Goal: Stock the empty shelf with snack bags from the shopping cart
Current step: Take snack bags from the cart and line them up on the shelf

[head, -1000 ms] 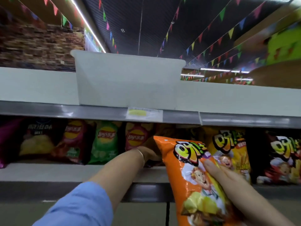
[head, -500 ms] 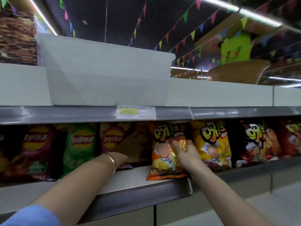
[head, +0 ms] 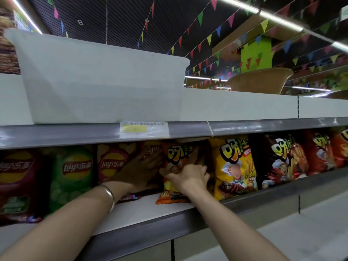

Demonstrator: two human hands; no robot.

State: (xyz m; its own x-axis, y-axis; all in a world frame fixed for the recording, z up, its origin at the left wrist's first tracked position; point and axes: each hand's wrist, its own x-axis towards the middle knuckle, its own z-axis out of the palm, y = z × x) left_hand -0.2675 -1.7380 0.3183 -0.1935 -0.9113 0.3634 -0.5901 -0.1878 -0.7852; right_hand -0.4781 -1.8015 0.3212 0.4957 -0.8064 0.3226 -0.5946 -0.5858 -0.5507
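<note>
My right grip is curled on the front of the glossy orange snack bag, which stands upright on the white shelf, thumb on its face. My left grip lies flat with straight fingers against the crinkly dark red Lay's bag just beside it. A smooth metal bangle rings that wrist. Right of the orange bag stands a shiny yellow bag; left, a green Lay's bag. Above sits a matte white plastic tub, its contents hidden.
</note>
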